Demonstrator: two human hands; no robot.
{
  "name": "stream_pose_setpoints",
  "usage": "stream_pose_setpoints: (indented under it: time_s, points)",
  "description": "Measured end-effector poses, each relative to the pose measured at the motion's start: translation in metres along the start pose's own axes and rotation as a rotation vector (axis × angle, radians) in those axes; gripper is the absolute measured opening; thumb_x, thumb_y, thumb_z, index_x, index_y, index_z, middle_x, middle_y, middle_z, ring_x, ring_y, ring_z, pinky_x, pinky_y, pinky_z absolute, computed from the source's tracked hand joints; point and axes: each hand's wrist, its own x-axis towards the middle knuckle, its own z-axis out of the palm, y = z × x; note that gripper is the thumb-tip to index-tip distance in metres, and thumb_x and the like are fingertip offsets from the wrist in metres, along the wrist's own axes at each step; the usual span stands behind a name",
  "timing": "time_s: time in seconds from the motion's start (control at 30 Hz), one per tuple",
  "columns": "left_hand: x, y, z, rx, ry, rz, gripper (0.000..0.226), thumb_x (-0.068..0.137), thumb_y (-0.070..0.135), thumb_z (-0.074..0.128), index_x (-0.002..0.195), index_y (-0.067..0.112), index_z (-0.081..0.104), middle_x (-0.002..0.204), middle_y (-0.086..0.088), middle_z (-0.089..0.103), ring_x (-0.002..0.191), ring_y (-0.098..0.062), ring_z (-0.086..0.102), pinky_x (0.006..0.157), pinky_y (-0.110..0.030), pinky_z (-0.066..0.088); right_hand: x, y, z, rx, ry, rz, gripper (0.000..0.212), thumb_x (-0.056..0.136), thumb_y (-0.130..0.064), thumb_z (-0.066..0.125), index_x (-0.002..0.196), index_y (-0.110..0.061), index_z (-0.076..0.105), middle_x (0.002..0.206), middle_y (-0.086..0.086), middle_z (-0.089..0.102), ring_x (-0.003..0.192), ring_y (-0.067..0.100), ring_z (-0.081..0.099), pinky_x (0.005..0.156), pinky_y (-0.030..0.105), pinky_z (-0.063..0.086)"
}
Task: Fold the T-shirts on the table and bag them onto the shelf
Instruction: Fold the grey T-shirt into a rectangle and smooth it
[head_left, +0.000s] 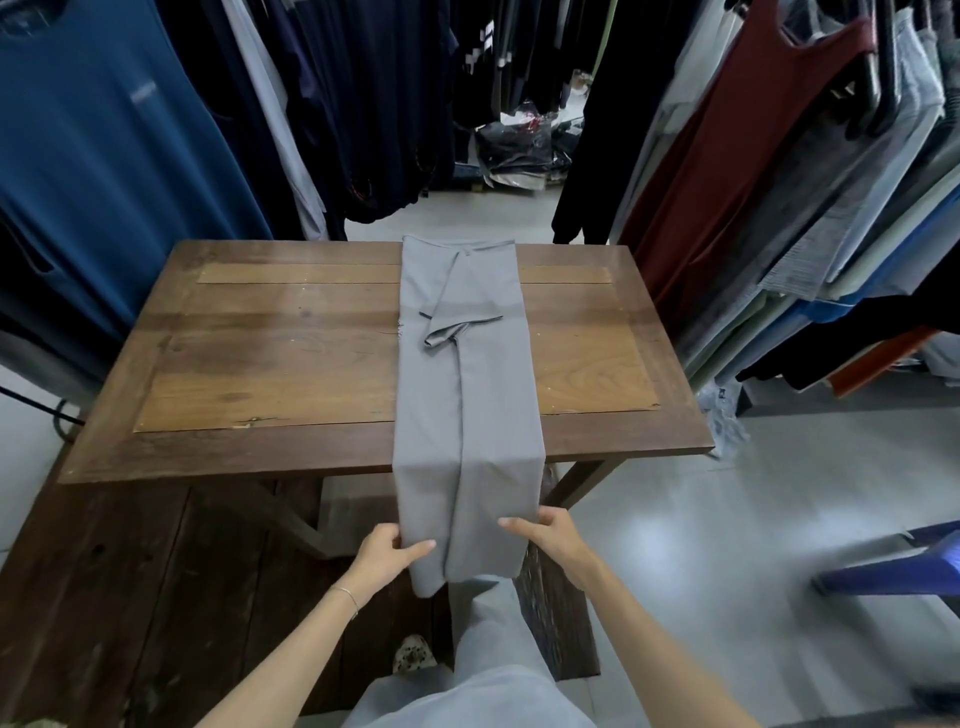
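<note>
Low in the frame, the left hand (390, 555) and right hand (550, 538) each pinch a bottom corner of the grey shirt (467, 395), fingers curled over its hanging hem. The shirt, folded into a long strip, runs up the middle of the tabletop (270, 364) to its far edge. Hanging clothes (769, 171) crowd both upper sides.

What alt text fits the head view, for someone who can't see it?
A person's left hand and right hand grip the near end of a grey T-shirt, folded into a long strip that lies down the middle of a wooden table and hangs over its near edge. Racks of hanging clothes stand on both sides.
</note>
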Motion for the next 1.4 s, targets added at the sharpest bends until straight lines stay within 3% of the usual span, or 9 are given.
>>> stream_pose_setpoints:
  time_s: [0.17, 0.33, 0.47, 0.63, 0.8, 1.03, 1.2, 1.33, 1.4]
  points:
    - [-0.013, -0.010, 0.006, -0.129, -0.121, -0.066, 0.053, 0.082, 0.023, 0.073, 0.129, 0.017, 0.049, 0.105, 0.013, 0.059, 0.095, 0.001, 0.056, 0.074, -0.012, 0.048, -0.012, 0.022, 0.005, -0.052, -0.107, 0.082, 0.053, 0.073, -0.026, 0.081, 0.120, -0.010, 0.061, 0.119, 0.001, 0.066, 0.110, 0.016, 0.062, 0.091, 0.030, 0.053]
    - [-0.018, -0.023, 0.006, -0.153, -0.181, -0.125, 0.074, 0.077, 0.024, 0.077, 0.139, 0.012, 0.040, 0.131, -0.001, 0.057, 0.113, -0.012, 0.056, 0.095, -0.026, 0.048, -0.026, 0.031, 0.004, -0.076, -0.190, 0.131, 0.022, 0.084, -0.016, 0.071, 0.105, -0.014, 0.063, 0.112, 0.002, 0.067, 0.101, 0.014, 0.066, 0.080, 0.024, 0.055]
    - [-0.024, -0.027, 0.006, -0.142, -0.285, -0.183, 0.089, 0.066, 0.043, 0.082, 0.138, 0.011, 0.041, 0.130, -0.001, 0.058, 0.114, -0.013, 0.058, 0.094, -0.028, 0.051, -0.031, 0.033, -0.001, -0.114, -0.225, 0.154, 0.021, 0.087, -0.021, 0.069, 0.106, -0.017, 0.061, 0.109, 0.003, 0.067, 0.099, 0.017, 0.064, 0.083, 0.031, 0.053]
    - [-0.025, -0.035, 0.004, -0.154, -0.324, -0.205, 0.103, 0.054, 0.060, 0.083, 0.137, 0.015, 0.042, 0.130, 0.003, 0.057, 0.115, -0.012, 0.057, 0.101, -0.034, 0.047, -0.038, 0.030, -0.008, -0.177, -0.236, 0.180, 0.018, 0.087, -0.027, 0.069, 0.095, -0.012, 0.065, 0.091, 0.006, 0.065, 0.072, 0.012, 0.058, 0.059, 0.019, 0.043]
    - [-0.049, -0.012, 0.000, -0.354, -0.457, -0.227, 0.079, 0.061, 0.052, 0.081, 0.126, 0.017, 0.051, 0.122, 0.000, 0.065, 0.114, -0.016, 0.060, 0.096, -0.033, 0.049, -0.052, 0.019, -0.019, -0.197, -0.289, 0.192, 0.042, 0.076, -0.051, 0.073, 0.076, -0.010, 0.064, 0.074, 0.009, 0.056, 0.057, 0.010, 0.048, 0.050, 0.017, 0.036]
    - [-0.070, 0.025, -0.028, -0.465, -0.633, -0.218, 0.079, 0.070, 0.037, 0.082, 0.135, 0.009, 0.047, 0.132, -0.009, 0.059, 0.123, -0.025, 0.055, 0.108, -0.043, 0.040, -0.087, -0.043, -0.036, -0.211, -0.428, 0.185, 0.033, 0.086, -0.039, 0.068, 0.061, -0.018, 0.065, 0.074, 0.006, 0.056, 0.072, 0.016, 0.051, 0.065, 0.020, 0.039]
    - [-0.080, 0.106, -0.051, -0.570, -0.585, -0.061, 0.044, 0.084, 0.032, 0.066, 0.119, 0.007, 0.062, 0.118, -0.012, 0.067, 0.103, -0.025, 0.067, 0.079, -0.033, 0.056, -0.087, -0.119, -0.043, -0.058, -0.457, 0.090, 0.034, 0.087, -0.042, 0.065, 0.073, -0.010, 0.064, 0.077, 0.004, 0.061, 0.070, 0.012, 0.058, 0.065, 0.017, 0.045]
    - [-0.052, 0.179, -0.078, -0.679, -0.467, 0.158, 0.060, 0.079, 0.049, 0.069, 0.122, 0.008, 0.061, 0.115, -0.015, 0.066, 0.083, -0.022, 0.067, 0.057, -0.024, 0.054, -0.056, -0.188, -0.044, 0.172, -0.335, -0.016, 0.046, 0.095, -0.047, 0.045, 0.097, -0.009, 0.069, 0.073, 0.005, 0.065, 0.064, 0.015, 0.057, 0.065, 0.026, 0.043]
    - [-0.034, 0.196, -0.086, -0.733, -0.332, 0.220, 0.056, 0.092, 0.054, 0.045, 0.123, 0.010, 0.060, 0.118, -0.013, 0.066, 0.074, -0.015, 0.064, 0.049, -0.017, 0.047, -0.035, -0.207, -0.047, 0.282, -0.231, -0.037, 0.063, 0.097, -0.057, 0.029, 0.101, -0.008, 0.069, 0.075, 0.006, 0.067, 0.065, 0.017, 0.060, 0.067, 0.029, 0.044]
